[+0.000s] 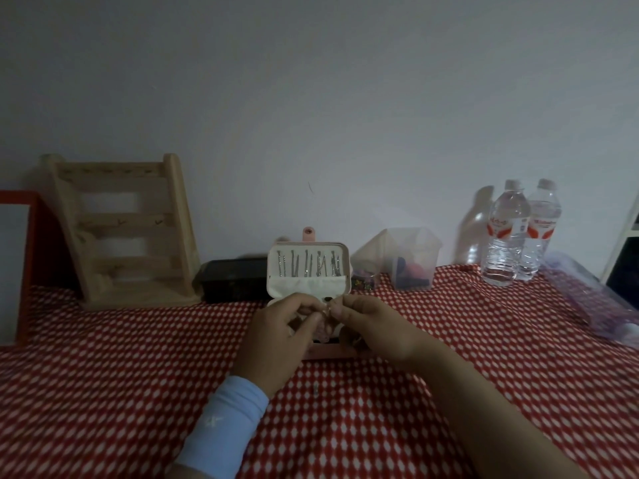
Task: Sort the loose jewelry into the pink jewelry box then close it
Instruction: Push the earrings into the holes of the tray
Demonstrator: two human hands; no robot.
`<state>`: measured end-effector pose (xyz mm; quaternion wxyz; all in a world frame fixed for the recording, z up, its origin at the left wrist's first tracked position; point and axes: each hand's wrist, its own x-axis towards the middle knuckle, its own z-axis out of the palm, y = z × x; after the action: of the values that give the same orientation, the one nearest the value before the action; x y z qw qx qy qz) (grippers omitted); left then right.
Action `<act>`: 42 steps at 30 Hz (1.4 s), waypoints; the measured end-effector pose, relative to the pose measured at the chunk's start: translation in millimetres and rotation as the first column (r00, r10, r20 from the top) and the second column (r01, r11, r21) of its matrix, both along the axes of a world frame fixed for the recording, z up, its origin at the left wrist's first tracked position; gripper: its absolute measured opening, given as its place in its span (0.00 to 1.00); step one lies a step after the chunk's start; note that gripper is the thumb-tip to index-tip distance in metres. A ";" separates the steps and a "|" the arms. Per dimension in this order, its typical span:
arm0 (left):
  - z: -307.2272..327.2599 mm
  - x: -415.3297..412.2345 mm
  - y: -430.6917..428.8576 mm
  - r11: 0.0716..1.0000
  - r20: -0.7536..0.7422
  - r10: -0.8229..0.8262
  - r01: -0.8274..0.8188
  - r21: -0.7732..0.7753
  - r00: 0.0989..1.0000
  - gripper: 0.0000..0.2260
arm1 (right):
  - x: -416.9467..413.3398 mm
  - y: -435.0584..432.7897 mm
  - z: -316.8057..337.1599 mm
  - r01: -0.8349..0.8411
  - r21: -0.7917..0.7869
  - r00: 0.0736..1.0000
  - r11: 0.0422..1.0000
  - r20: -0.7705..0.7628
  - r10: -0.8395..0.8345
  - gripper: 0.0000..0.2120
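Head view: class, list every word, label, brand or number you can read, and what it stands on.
Front water bottle: red-and-white label, print too blurred to read.
Rear water bottle: the same, unreadable.
Blue sleeve: faint star-like mark, no letters.
No other text shows.

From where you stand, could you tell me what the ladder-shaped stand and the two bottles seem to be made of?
The stand looks like pale, unvarnished wood: matte, with visible plank joints. The bottles look like thin clear plastic: see-through, glossy and ribbed, though the dim light leaves glass possible.
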<state>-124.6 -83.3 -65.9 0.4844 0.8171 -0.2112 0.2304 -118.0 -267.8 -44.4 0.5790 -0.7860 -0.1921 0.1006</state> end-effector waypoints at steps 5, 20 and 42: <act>1.7 -2.6 -3.2 1.000 -0.005 -0.022 0.022 0.003 1.000 0.10 | -2.6 -4.7 3.6 -0.031 -0.032 0.998 0.999 -0.049 0.029 0.13; 17.0 11.7 -13.3 0.997 0.028 0.044 -0.046 0.068 0.999 0.04 | 14.7 -16.6 4.0 0.096 0.174 0.991 0.980 0.072 -0.109 0.09; 11.1 40.6 -26.3 0.988 -0.064 0.017 -0.007 0.152 0.998 0.01 | 23.3 -28.5 -4.4 0.220 0.116 0.890 0.968 0.383 -0.248 0.10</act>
<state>-84.0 -109.6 -54.8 0.4262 0.8598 -0.2073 0.1899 -94.7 -296.2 -48.8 0.5630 -0.7869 -0.2119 -0.1371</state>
